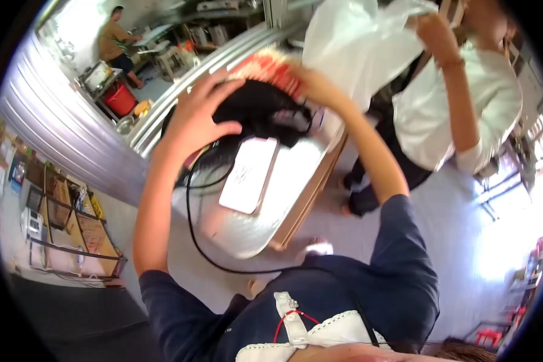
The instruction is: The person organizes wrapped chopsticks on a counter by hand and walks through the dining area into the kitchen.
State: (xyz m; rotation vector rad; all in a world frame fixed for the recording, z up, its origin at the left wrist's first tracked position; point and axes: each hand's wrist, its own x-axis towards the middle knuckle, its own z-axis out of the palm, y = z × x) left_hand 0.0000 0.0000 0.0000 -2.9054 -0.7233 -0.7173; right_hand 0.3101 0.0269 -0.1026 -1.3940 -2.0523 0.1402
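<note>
On the silvery table (292, 196), we see a black bag (247, 105) at the far end and a lit phone (249, 175) nearer us. Our left hand (196, 114) has its fingers spread wide at the bag's left side, holding nothing visible. Our right hand (320, 89) is at the red-and-white bundle (268, 69); we cannot tell whether its blurred fingers grip.

Strong daylight glares off the floor (470, 235) on my right; fisheye distortion bends the black-rimmed edges, and my hands (200, 114) look slightly blurred.
</note>
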